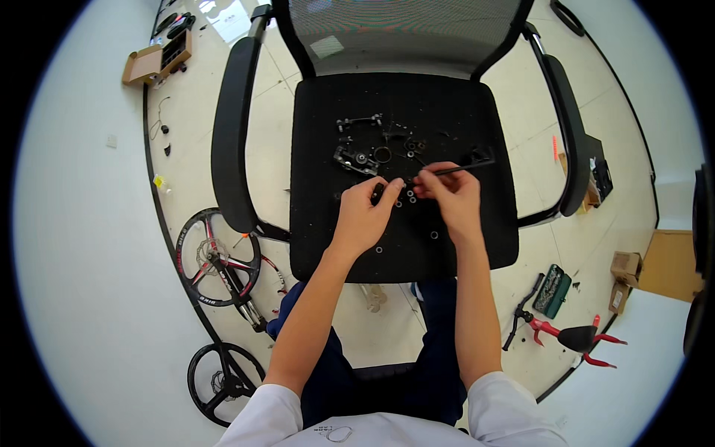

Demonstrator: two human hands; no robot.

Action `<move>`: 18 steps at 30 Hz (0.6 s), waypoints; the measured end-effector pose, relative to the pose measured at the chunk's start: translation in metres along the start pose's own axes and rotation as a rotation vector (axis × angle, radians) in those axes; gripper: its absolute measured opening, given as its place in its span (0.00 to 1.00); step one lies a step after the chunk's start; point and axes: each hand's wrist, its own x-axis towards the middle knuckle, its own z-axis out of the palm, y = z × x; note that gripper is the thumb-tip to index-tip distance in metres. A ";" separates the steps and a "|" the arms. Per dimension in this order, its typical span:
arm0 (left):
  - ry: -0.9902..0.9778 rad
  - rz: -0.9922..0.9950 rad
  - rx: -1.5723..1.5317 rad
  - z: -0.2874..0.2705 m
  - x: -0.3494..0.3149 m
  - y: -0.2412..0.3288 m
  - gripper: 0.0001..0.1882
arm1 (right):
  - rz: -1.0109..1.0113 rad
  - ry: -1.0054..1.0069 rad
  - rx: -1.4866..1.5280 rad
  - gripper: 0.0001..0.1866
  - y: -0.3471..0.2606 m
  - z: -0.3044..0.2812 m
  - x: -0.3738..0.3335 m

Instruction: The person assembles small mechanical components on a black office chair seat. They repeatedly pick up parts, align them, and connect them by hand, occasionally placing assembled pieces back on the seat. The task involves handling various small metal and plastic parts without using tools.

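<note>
Over the seat of a black office chair (335,246), my two hands meet almost fingertip to fingertip. My left hand (365,212) is closed in a pinch around a small dark part (379,191), mostly hidden by the fingers. In my right hand (456,200) is a black L-shaped hex key (469,165), its inner end hidden among the fingers. Just beyond lies a black and silver brake caliper (360,159), beside a round ring (382,155). A black bracket (360,121) lies farther back. Small washers (412,199) sit below the fingertips, and another washer (434,235) lies nearer me.
Armrests (237,134) flank the seat, with a mesh backrest (402,33) behind. On the floor at left are a spoked wheel (216,257) and another black wheel (223,384). At right lie a green case (552,290), a red and black bike part (573,339) and cardboard boxes (625,267).
</note>
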 end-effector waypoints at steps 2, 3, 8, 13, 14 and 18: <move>-0.031 -0.004 0.134 0.005 0.002 0.002 0.17 | -0.008 0.005 -0.230 0.13 0.010 -0.001 0.001; -0.035 -0.019 0.130 0.005 0.014 0.004 0.17 | -0.004 0.002 -0.380 0.14 0.008 0.000 0.012; -0.004 -0.113 -0.130 -0.011 0.034 -0.010 0.14 | -0.020 -0.099 -0.680 0.20 -0.003 0.006 0.014; 0.017 -0.079 -0.180 -0.033 0.022 -0.009 0.10 | -0.011 -0.178 -0.883 0.17 0.001 -0.001 0.012; 0.056 -0.021 -0.109 -0.037 0.019 -0.014 0.10 | -0.001 -0.196 -0.910 0.16 0.000 -0.001 0.010; 0.104 0.022 0.014 -0.052 0.009 -0.029 0.09 | -0.034 -0.147 -0.942 0.14 -0.002 0.001 0.011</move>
